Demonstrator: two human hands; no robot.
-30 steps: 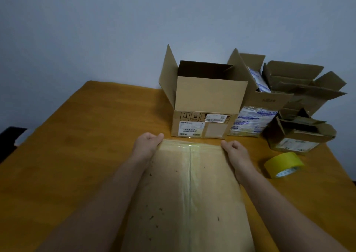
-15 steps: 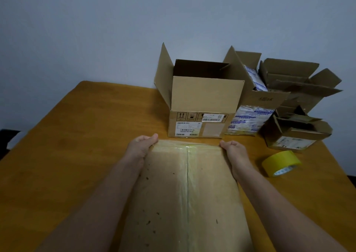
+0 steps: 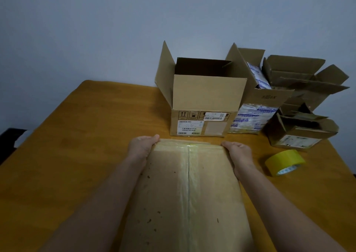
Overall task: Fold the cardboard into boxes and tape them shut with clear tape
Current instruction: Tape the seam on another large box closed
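your left hand and right hand each grip a far corner of the taped box, low in the middle. its seam looks done. next, maybe flip it and grab the tape roll.

The room is dim, with flat, cool light that leaves the wall a dull blue-grey and the desk a muted orange. No lamp shows. Shadows are soft and weak; the darkest area is the inside of the open box, and a faint shade lies beside the roll of tape. A small pale glint sits on the strip of tape at the far edge of the closed box. The wide lens bows the desk's edges and stretches the forearms toward the bottom corners. Detail is soft and slightly grainy throughout, and the print on the labels is unreadable.
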